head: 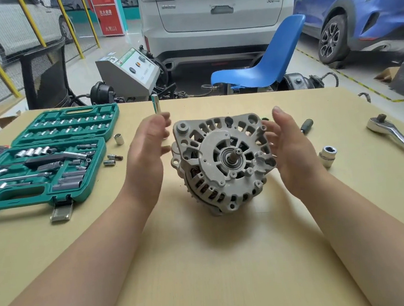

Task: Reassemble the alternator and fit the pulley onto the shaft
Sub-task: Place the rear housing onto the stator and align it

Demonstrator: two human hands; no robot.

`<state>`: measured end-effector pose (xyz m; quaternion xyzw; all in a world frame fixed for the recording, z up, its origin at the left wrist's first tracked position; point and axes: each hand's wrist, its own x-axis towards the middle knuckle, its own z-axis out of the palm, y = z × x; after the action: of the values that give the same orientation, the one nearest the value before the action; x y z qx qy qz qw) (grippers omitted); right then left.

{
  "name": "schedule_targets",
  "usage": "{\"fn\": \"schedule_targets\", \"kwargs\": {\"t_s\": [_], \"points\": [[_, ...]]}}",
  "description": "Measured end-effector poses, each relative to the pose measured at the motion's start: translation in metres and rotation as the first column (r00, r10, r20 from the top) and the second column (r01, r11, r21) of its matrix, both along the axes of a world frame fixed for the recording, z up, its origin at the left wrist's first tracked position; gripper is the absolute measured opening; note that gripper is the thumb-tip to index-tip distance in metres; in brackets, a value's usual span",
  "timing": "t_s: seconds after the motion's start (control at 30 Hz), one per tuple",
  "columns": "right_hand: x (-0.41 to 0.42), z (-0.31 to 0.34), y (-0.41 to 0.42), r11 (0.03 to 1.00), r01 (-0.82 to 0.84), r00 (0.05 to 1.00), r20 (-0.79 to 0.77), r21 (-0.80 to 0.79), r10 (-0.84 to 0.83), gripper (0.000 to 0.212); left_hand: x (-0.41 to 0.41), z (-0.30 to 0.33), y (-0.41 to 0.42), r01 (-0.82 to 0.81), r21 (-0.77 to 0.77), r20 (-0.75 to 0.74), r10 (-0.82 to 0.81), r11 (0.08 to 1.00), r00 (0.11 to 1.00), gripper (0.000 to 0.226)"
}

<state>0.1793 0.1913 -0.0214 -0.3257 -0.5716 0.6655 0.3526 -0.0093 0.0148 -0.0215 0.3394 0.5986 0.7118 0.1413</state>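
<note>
Left hand (146, 156) and right hand (292, 148), both with fingers loosely extended and holding nothing, flank the alternator (222, 163) on the table (207, 264). The right fingertips lie just beside, perhaps touching, the housing edge; the left hand stands slightly apart. The alternator sits between the hands with its shaft (236, 153) pointing up and toward the viewer, bare; no pulley is identifiable in view. The next grasp likely closes inward from both sides. Behind the left hand a deep socket (156, 104) stands upright. To the left, an open green tool case (47, 159) holds sockets, bits and extension bars in moulded slots. To the right lie a loose socket (328, 155) and a ratchet (396, 137).
</note>
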Motion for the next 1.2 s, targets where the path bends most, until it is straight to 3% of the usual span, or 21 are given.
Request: {"fn": "schedule_targets", "kwargs": {"t_s": [0.07,0.13,0.23,0.33,0.47,0.63,0.77,0.87,0.93,1.03,1.2], "points": [[0.002,-0.002,0.006,0.997,0.066,0.997,-0.025,-0.029,-0.067,0.064,-0.014,0.003,-0.003,-0.145,0.081,0.098,0.137,0.986,0.986,0.044],[0.004,-0.003,0.010,0.991,0.110,0.991,-0.072,-0.076,-0.116,0.059,-0.035,0.009,-0.010,-0.317,0.118,0.209,0.289,0.941,0.934,0.030],[0.005,-0.004,0.013,0.983,0.144,0.982,-0.107,-0.114,-0.156,0.045,-0.071,0.011,-0.023,-0.495,0.050,0.246,0.470,0.867,0.848,0.006],[0.001,-0.006,0.008,0.988,0.109,0.986,-0.116,-0.111,-0.122,0.037,-0.091,0.004,-0.027,-0.535,-0.053,0.244,0.530,0.843,0.812,0.011],[-0.003,-0.007,-0.001,0.997,0.036,0.993,-0.110,-0.073,-0.044,0.036,-0.089,0.000,-0.022,-0.490,-0.103,0.189,0.501,0.866,0.845,0.008],[-0.003,-0.010,-0.007,0.991,-0.023,0.998,-0.057,0.133,0.031,0.030,-0.071,-0.001,-0.020,-0.375,-0.106,0.095,0.385,0.921,0.918,0.010],[-0.004,-0.013,-0.011,0.992,-0.054,0.995,-0.081,0.115,0.064,0.023,-0.035,-0.002,-0.014,-0.220,-0.096,-0.127,0.208,0.971,0.970,0.021],[-0.005,-0.013,-0.012,0.997,-0.075,0.991,-0.109,0.019,0.076,0.035,-0.003,-0.004,-0.008,-0.068,-0.089,-0.262,0.042,0.994,0.964,0.045],[-0.006,-0.014,-0.014,0.997,-0.077,0.991,-0.111,-0.003,0.076,0.044,0.018,-0.003,0.000,0.033,-0.091,-0.236,-0.053,0.995,0.970,0.049],[-0.008,-0.016,-0.020,0.999,-0.035,0.992,-0.121,0.030,0.038,0.041,0.040,-0.001,0.011,0.162,-0.054,-0.101,-0.167,0.985,0.981,0.032],[-0.015,-0.017,-0.042,0.982,0.020,0.994,-0.106,0.189,0.000,0.032,0.041,-0.005,0.007,0.214,0.055,0.101,-0.219,0.975,0.971,0.020]]}}
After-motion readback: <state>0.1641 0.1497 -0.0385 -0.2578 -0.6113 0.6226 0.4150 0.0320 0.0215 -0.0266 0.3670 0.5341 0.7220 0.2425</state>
